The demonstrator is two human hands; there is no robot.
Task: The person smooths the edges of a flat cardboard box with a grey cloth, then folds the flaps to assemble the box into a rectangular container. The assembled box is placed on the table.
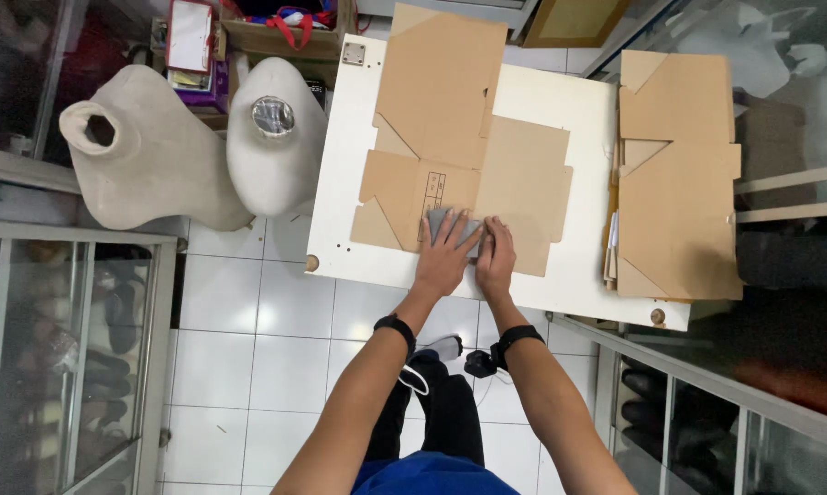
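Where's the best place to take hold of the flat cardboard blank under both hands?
Probably the near long edge of the flat cardboard blank, from the person's side. It lies flat on the white table, and that edge sits just beyond the left hand and right hand, which press on it.

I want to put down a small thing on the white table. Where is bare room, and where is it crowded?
Bare white table shows in a strip between the flat cardboard and the cardboard stack, along the left edge, and along the near edge right of the right hand. It is crowded in the middle, where the left hand and right hand press on the cardboard.
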